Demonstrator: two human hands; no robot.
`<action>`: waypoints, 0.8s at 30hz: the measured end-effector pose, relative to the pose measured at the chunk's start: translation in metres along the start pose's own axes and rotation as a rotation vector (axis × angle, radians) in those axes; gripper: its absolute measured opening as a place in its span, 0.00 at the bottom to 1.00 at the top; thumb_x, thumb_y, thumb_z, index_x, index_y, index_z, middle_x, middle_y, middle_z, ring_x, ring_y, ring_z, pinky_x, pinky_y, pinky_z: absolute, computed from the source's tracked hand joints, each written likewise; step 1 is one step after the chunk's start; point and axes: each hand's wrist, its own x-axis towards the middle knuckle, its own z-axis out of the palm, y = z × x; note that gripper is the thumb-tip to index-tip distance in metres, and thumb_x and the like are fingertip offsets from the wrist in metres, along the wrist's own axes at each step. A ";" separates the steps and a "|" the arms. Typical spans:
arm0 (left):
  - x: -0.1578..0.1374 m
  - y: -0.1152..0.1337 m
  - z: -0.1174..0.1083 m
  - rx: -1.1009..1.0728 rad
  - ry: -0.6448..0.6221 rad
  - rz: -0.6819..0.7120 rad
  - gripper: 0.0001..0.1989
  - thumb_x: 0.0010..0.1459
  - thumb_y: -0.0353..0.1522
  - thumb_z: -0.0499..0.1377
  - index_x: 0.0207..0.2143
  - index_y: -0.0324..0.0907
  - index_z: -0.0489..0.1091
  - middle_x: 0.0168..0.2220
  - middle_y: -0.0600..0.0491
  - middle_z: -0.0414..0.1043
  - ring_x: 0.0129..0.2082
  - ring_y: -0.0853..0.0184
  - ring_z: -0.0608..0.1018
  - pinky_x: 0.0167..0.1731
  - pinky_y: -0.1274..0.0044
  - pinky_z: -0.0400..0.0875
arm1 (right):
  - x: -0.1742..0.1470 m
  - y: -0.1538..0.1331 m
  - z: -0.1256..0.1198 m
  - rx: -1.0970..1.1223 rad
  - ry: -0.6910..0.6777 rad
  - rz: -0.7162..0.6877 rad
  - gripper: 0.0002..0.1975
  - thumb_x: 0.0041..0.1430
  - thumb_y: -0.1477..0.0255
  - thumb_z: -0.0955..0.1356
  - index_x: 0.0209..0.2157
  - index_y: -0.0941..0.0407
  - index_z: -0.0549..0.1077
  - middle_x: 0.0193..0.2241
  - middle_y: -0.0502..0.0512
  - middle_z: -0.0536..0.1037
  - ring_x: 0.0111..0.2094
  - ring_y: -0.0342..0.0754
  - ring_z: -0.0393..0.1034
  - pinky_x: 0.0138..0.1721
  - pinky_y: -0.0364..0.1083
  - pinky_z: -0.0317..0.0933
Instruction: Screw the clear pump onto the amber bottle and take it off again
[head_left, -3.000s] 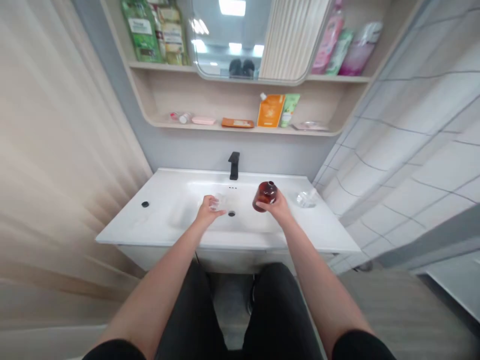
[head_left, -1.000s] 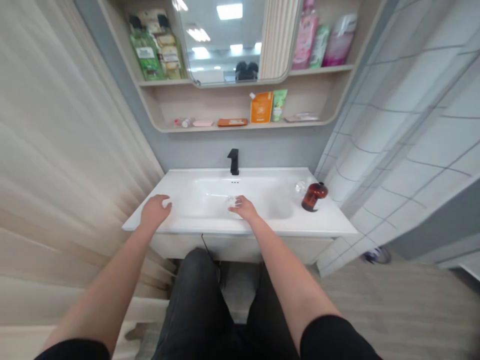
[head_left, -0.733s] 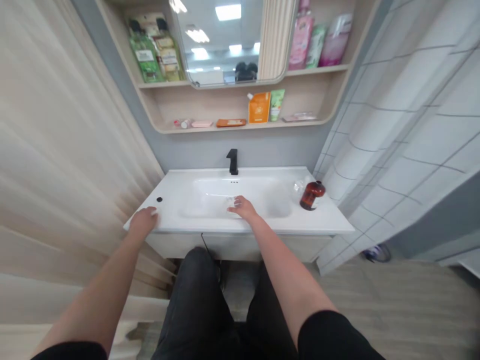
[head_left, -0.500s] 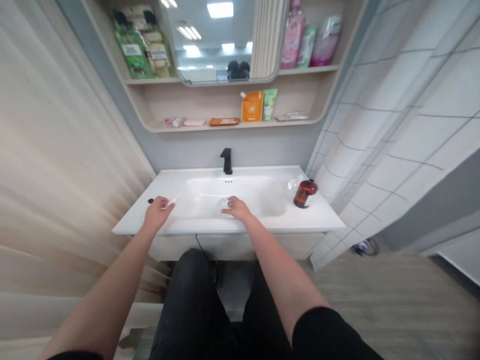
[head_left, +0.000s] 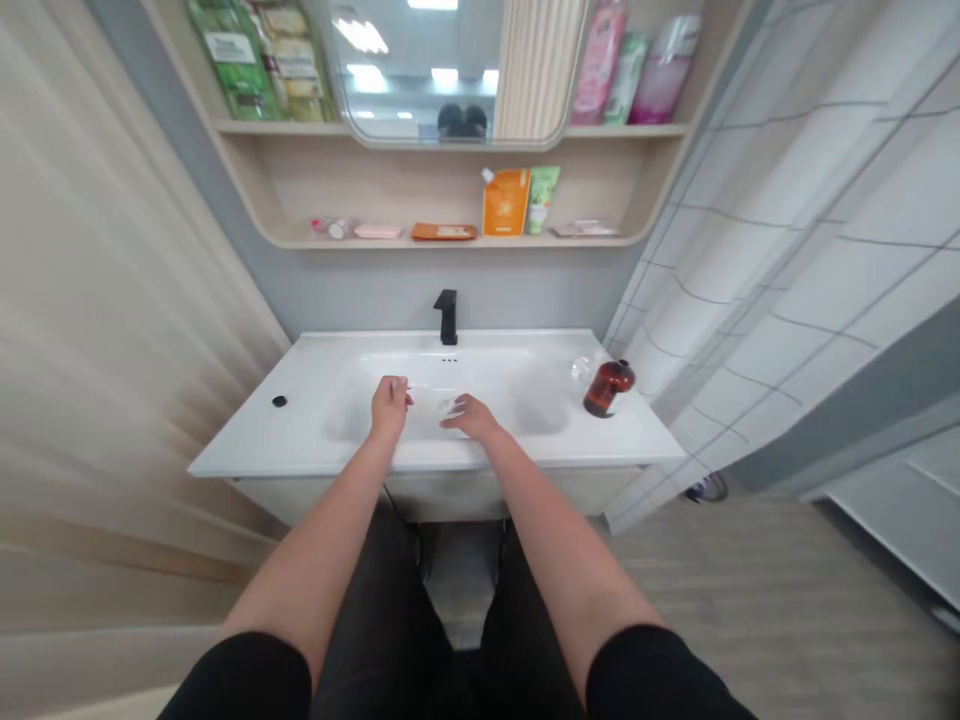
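Observation:
Over the white sink basin (head_left: 536, 395), my left hand (head_left: 389, 405) is closed on a thin, pale stick-like thing (head_left: 426, 387) that points right; its exact kind is too small to make out. Just to the right, my right hand (head_left: 472, 416) has its fingers round a small clear container (head_left: 448, 406), partly hidden by them. The stick reaches toward the container's top, but whether they touch I cannot tell. A brown bottle (head_left: 604, 387) stands on the right of the counter beside a crumpled-looking clear object (head_left: 581, 370). On the left lies a small black cap-like piece (head_left: 280, 401).
A black faucet (head_left: 447, 318) rises behind the basin. Above it, a shelf (head_left: 300, 240) carries an orange pouch (head_left: 505, 203), a green tube (head_left: 541, 198) and small packets. A mirror (head_left: 420, 70) hangs between bottles. A curtain (head_left: 97, 350) borders the left, a tiled wall (head_left: 757, 270) the right.
My left hand has moved right, from the counter's left side to over the basin, bringing the stick near the clear container. My right hand stays nearly in place. The view has shifted slightly.

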 end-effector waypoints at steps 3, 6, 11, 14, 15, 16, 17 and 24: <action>0.002 -0.006 -0.001 0.029 -0.032 0.023 0.15 0.69 0.49 0.59 0.40 0.47 0.69 0.24 0.59 0.69 0.25 0.65 0.73 0.32 0.75 0.67 | 0.002 0.001 0.000 0.051 -0.050 0.002 0.31 0.39 0.67 0.86 0.44 0.50 0.75 0.40 0.49 0.85 0.43 0.54 0.82 0.48 0.50 0.72; 0.003 -0.008 0.001 0.046 -0.019 0.061 0.14 0.67 0.47 0.61 0.40 0.47 0.70 0.24 0.60 0.67 0.26 0.65 0.72 0.32 0.75 0.66 | 0.002 0.002 0.001 0.082 -0.036 -0.007 0.32 0.39 0.68 0.86 0.46 0.51 0.75 0.40 0.48 0.84 0.43 0.52 0.82 0.49 0.49 0.71; 0.000 -0.005 0.003 0.031 -0.059 0.069 0.14 0.68 0.47 0.59 0.40 0.46 0.71 0.25 0.59 0.66 0.27 0.66 0.71 0.31 0.75 0.66 | -0.002 0.001 0.000 0.060 -0.001 -0.019 0.32 0.40 0.69 0.86 0.47 0.50 0.75 0.41 0.47 0.83 0.43 0.51 0.81 0.48 0.48 0.72; -0.001 0.000 0.003 0.060 -0.085 0.083 0.13 0.67 0.45 0.60 0.39 0.46 0.72 0.26 0.58 0.68 0.28 0.65 0.71 0.32 0.75 0.66 | -0.004 -0.002 -0.001 0.012 0.005 -0.021 0.32 0.40 0.70 0.86 0.47 0.50 0.75 0.42 0.48 0.84 0.43 0.51 0.81 0.47 0.47 0.72; -0.002 0.001 0.003 0.083 -0.093 0.098 0.12 0.67 0.44 0.61 0.38 0.46 0.72 0.28 0.57 0.69 0.29 0.65 0.71 0.33 0.75 0.66 | -0.005 -0.003 -0.001 -0.007 0.012 -0.018 0.32 0.40 0.70 0.86 0.47 0.50 0.75 0.42 0.49 0.84 0.42 0.51 0.81 0.46 0.47 0.71; -0.002 0.002 0.002 0.107 -0.099 0.113 0.12 0.67 0.44 0.61 0.38 0.46 0.73 0.29 0.57 0.71 0.30 0.65 0.72 0.34 0.74 0.66 | -0.006 -0.004 -0.001 -0.025 0.020 -0.016 0.32 0.40 0.70 0.86 0.47 0.51 0.75 0.42 0.49 0.84 0.42 0.51 0.81 0.46 0.47 0.71; -0.002 0.003 0.002 0.130 -0.104 0.124 0.11 0.67 0.43 0.62 0.38 0.45 0.73 0.29 0.57 0.71 0.31 0.64 0.72 0.35 0.74 0.66 | -0.006 -0.004 -0.002 -0.039 0.029 -0.014 0.32 0.41 0.69 0.86 0.47 0.51 0.75 0.42 0.49 0.84 0.41 0.51 0.81 0.46 0.47 0.71; 0.000 0.003 0.000 0.196 -0.103 0.108 0.13 0.68 0.44 0.60 0.36 0.46 0.72 0.28 0.57 0.70 0.30 0.64 0.72 0.36 0.74 0.65 | -0.004 0.000 -0.001 -0.003 0.052 -0.026 0.32 0.42 0.68 0.86 0.48 0.50 0.75 0.44 0.49 0.84 0.41 0.50 0.81 0.46 0.47 0.72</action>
